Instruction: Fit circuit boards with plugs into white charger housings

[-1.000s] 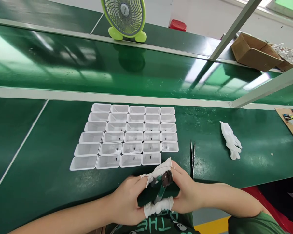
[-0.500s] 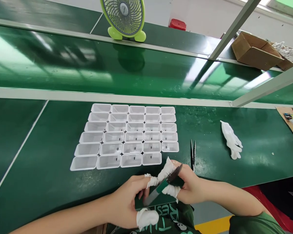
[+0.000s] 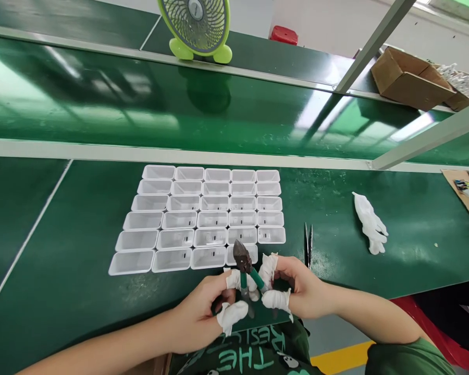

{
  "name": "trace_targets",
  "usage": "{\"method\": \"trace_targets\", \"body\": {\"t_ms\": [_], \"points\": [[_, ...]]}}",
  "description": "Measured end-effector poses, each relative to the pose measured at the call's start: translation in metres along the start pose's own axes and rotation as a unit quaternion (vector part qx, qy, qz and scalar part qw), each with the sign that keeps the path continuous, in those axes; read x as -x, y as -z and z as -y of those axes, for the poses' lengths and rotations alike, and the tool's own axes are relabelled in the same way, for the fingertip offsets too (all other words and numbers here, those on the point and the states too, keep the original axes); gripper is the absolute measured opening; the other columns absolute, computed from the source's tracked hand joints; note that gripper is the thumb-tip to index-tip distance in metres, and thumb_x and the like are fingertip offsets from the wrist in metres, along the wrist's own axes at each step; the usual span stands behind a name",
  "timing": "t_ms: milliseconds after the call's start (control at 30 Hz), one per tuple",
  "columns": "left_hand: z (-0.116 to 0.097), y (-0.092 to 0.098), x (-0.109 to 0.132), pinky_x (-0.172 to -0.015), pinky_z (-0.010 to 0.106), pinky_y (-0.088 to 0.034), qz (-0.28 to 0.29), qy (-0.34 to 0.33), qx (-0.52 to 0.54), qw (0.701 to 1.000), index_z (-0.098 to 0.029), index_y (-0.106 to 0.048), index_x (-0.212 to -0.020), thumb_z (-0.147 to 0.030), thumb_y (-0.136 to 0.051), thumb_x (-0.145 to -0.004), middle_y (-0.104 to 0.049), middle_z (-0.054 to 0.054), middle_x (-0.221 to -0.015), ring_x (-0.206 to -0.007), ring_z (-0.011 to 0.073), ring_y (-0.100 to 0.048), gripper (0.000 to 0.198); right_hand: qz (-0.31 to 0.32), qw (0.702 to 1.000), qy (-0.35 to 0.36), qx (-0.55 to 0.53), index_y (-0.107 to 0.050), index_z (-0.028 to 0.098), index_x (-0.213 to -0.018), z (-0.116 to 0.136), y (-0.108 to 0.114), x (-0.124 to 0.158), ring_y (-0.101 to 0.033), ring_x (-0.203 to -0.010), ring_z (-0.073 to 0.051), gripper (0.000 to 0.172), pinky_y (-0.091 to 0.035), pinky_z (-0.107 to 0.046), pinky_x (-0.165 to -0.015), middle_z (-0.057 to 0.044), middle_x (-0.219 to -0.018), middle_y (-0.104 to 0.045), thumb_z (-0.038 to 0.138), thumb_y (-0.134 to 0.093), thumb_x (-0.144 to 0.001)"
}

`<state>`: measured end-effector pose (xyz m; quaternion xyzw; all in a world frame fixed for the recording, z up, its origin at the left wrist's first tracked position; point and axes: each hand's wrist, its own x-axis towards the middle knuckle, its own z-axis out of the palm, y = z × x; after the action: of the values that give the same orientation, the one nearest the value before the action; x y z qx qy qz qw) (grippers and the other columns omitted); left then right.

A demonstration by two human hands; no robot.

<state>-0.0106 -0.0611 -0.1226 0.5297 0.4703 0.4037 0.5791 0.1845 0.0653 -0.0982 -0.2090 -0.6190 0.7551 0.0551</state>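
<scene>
Both hands meet at the near edge of the green bench and hold small green-handled cutting pliers (image 3: 245, 265), jaws pointing up and away. My left hand (image 3: 203, 317) has white cloth cots on thumb and fingertip and pinches the left handle. My right hand (image 3: 297, 291), also with white cots, pinches the right handle. Just beyond the jaws lies a grid of several white plastic shells (image 3: 203, 216), open side up, packed in rows.
Black tweezers (image 3: 308, 245) lie right of the shells. A white glove (image 3: 369, 224) lies further right. A green desk fan (image 3: 197, 28) stands on the far shelf, a cardboard box (image 3: 408, 78) at the back right. A slanted metal frame post (image 3: 426, 140) crosses the right side.
The pliers turned from lying low between my hands to standing jaws-up. Both hands shifted their grip onto the handles and moved slightly toward the shells.
</scene>
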Motion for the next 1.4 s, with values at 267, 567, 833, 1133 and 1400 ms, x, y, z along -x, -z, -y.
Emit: {"method": "trace_targets", "body": {"t_ms": [267, 567, 833, 1133, 1400], "points": [[0.002, -0.001, 0.002, -0.058, 0.022, -0.041, 0.038, 0.014, 0.088, 0.995, -0.018, -0.063, -0.102, -0.043, -0.056, -0.099, -0.063, 0.004, -0.082, -0.066, 0.0122, -0.052, 0.026, 0.026, 0.999, -0.046, -0.006, -0.064, 0.015, -0.095, -0.003, 0.004, -0.002, -0.059, -0.077, -0.013, 0.039, -0.052, -0.027, -0.073, -0.003, -0.088, -0.062, 0.046, -0.082, -0.08], [0.003, 0.001, 0.003, -0.06, 0.024, -0.04, 0.044, 0.053, 0.135, 0.988, -0.015, -0.065, -0.105, -0.052, -0.054, -0.099, -0.066, 0.006, -0.08, -0.063, 0.0122, -0.05, 0.039, 0.106, 0.993, -0.05, -0.02, -0.072, 0.012, -0.087, 0.001, 0.007, -0.004, -0.059, -0.082, -0.015, 0.038, -0.05, -0.026, -0.073, -0.007, -0.091, -0.067, 0.05, -0.075, -0.086], [0.001, -0.004, 0.001, -0.061, 0.024, -0.04, 0.07, 0.106, 0.261, 0.957, -0.016, -0.065, -0.105, -0.06, -0.051, -0.097, -0.052, 0.0, -0.07, -0.066, 0.0131, -0.049, 0.046, 0.173, 0.98, -0.09, 0.029, -0.07, 0.012, -0.101, 0.015, 0.009, -0.005, -0.061, -0.085, -0.017, 0.041, -0.052, -0.029, -0.079, -0.008, -0.093, -0.067, 0.051, -0.066, -0.092], [-0.001, -0.007, -0.001, -0.072, 0.029, -0.042, 0.084, 0.093, 0.231, 0.965, -0.019, -0.07, -0.096, -0.064, -0.056, -0.093, -0.044, -0.002, -0.071, -0.069, 0.0137, -0.041, 0.047, 0.202, 0.976, -0.032, 0.08, -0.07, 0.012, -0.1, 0.014, 0.007, -0.006, -0.058, -0.078, -0.014, 0.024, -0.052, -0.025, -0.077, -0.007, -0.09, -0.066, 0.032, -0.057, -0.097], [-0.003, 0.0, -0.003, -0.081, 0.032, -0.046, 0.096, 0.108, 0.237, 0.961, -0.019, -0.069, -0.103, -0.063, -0.058, -0.091, -0.059, 0.004, -0.085, -0.082, 0.0185, -0.05, 0.047, 0.177, 0.979, -0.047, 0.088, -0.066, 0.012, -0.092, 0.019, 0.01, -0.003, -0.05, -0.069, -0.01, 0.03, -0.046, -0.02, -0.063, -0.003, -0.083, -0.061, 0.042, -0.061, -0.096]]}}
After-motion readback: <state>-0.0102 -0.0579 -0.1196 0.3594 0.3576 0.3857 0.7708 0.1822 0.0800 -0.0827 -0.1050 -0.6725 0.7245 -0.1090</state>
